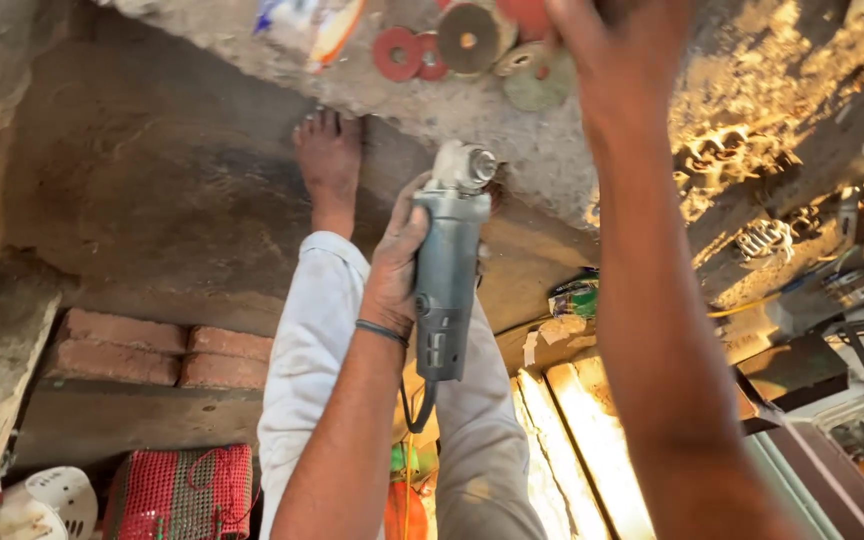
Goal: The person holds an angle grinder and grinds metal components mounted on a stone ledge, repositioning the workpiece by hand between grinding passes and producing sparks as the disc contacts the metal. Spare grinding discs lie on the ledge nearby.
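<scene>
At centre frame, one grey angle grinder (449, 262) is held in the closed grip of the left hand (397, 262), its long axis running from 6 to 12 o'clock with the spindle head at 12. Toward 12 o'clock, the right hand (617, 45) is raised to about five grinding discs (468, 40) on a rough concrete ledge (402, 100); whether its grip is closed cannot be told. Three bricks (157, 348) are stacked at 9 o'clock on a dusty floor (152, 190), and one bare foot (328, 150) is seen past the tool.
</scene>
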